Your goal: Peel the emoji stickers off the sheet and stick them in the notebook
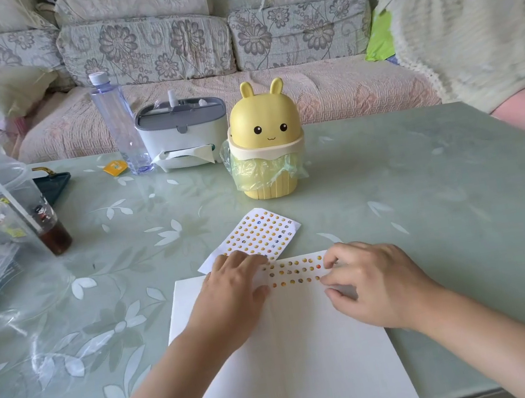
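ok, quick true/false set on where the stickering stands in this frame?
Rows of emoji stickers sit at the notebook's top. True.
The sticker sheet lies on the notebook's lower half. False: it lies on the table, beyond the notebook's far edge.
The bunny bin stands behind the sheet. True.
The water bottle lies on its side. False: it stands upright, beside the tissue box.
The left hand rests on the notebook. True.

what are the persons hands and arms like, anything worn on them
Two bare hands: the left hand and the right hand show no gloves, rings, watch or bracelet. The left forearm and the right forearm are uncovered right to the frame's edge, with no sleeve or cuff in view. No markings show on them.
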`<state>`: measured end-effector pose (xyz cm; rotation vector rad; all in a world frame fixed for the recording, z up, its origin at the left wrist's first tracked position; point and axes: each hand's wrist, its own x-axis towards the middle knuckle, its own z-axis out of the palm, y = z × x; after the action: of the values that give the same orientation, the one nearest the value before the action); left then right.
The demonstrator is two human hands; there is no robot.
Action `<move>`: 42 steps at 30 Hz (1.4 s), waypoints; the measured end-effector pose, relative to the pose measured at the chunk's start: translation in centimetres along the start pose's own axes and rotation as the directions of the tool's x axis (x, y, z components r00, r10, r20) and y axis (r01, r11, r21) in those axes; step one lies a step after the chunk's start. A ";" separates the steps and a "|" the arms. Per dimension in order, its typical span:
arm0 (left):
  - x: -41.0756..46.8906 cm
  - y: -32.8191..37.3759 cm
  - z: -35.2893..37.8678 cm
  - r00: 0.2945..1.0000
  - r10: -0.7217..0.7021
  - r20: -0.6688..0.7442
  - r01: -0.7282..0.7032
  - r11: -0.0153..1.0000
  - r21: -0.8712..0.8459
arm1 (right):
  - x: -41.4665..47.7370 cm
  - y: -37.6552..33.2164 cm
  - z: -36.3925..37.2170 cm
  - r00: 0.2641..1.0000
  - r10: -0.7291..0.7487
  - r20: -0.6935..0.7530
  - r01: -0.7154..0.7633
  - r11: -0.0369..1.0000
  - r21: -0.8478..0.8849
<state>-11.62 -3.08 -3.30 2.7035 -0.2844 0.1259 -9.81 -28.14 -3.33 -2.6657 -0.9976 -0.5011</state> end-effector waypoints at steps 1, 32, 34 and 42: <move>0.0 0.1 0.0 1.000 0.002 -0.017 -0.003 1.000 -0.022 | 0.3 -0.2 -0.1 1.000 0.006 -0.004 -0.006 1.000 -0.004; -3.0 -0.7 -4.0 0.793 -0.393 0.465 0.509 0.007 -0.861 | 6.7 -6.7 2.5 0.956 -0.096 -0.279 0.117 0.991 0.062; -3.0 -0.8 -4.1 0.806 -0.370 0.462 0.508 0.033 -0.861 | 6.7 -6.9 2.2 0.970 -0.070 -0.234 0.100 0.988 0.119; -3.1 -0.2 -3.4 0.841 -0.434 0.325 0.436 0.185 -0.881 | 6.8 -8.0 1.0 0.978 0.131 -0.160 -0.054 0.908 0.415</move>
<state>-14.73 -0.97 -0.67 1.4481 0.3733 -0.1839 -10.09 -17.97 -0.61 -2.2351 -0.8115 -0.4510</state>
